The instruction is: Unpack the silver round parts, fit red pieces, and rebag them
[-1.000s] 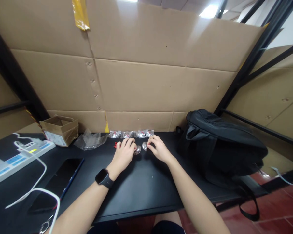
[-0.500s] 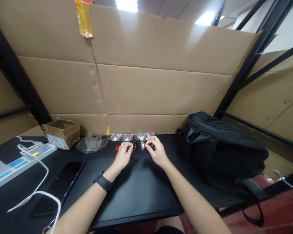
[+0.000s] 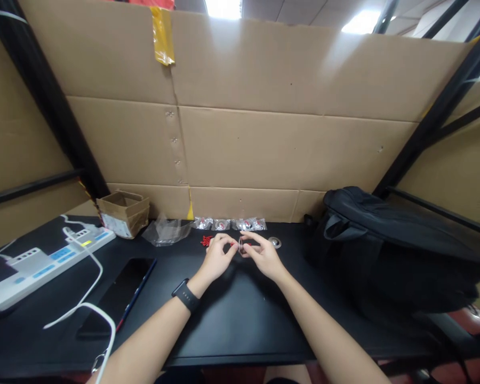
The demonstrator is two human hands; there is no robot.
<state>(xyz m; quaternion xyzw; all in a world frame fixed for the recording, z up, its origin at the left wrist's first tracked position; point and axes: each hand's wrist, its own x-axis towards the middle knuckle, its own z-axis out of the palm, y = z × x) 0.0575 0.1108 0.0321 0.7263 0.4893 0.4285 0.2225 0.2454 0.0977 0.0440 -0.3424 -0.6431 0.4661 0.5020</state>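
Note:
Just in front of me, a small round disc (image 3: 240, 245) stands nearly edge-on between my two hands. My right hand (image 3: 265, 258) is closed on it, fingers at its rim. Thumb and forefinger of my left hand (image 3: 218, 260) pinch a small red piece (image 3: 232, 244) on the disc's left side; its exact shape is too small to tell. A loose pile of small red pieces (image 3: 206, 241) lies behind my left hand. On the table to the right of my right hand rests a silvery disc (image 3: 276, 242), lying flat.
Several clear packets (image 3: 221, 224) line the cardboard wall. A plastic bag (image 3: 166, 231), an open cardboard box (image 3: 125, 213), a power strip (image 3: 52, 266) with white cables and a dark phone-like slab (image 3: 120, 293) lie left. A black bag (image 3: 392, 250) stands right.
The silvery disc has left my right hand and lies on the table. My hands have come together around the other disc, which was in my left hand. The view has shifted left.

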